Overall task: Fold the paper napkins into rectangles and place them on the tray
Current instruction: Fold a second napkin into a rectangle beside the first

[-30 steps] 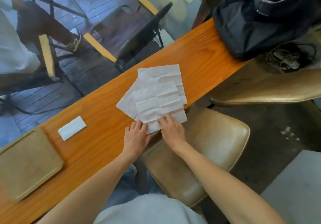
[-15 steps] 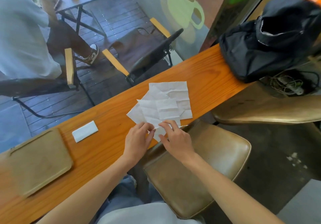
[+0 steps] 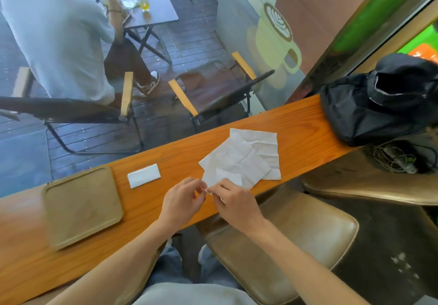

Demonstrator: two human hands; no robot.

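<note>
Several unfolded white paper napkins [image 3: 239, 160] lie overlapping on the orange wooden counter [image 3: 296, 124]. My right hand [image 3: 233, 201] pinches the near corner of the top napkin at the counter's front edge. My left hand [image 3: 181, 201] is right beside it, its fingertips curled at the same corner. One napkin folded into a rectangle [image 3: 144, 176] lies on the counter to the left. Further left sits a tan wooden tray [image 3: 80, 206] with nothing on it.
A black bag [image 3: 369, 108] sits on the counter's right end. Brown leather stools [image 3: 296, 233] stand under and beside the counter. Beyond the glass a person sits on a chair at an outdoor table.
Both hands have gone from pressing on the napkin pile to pinching the near corner of the top napkin, which is lifting. The camera view has tilted upward.
</note>
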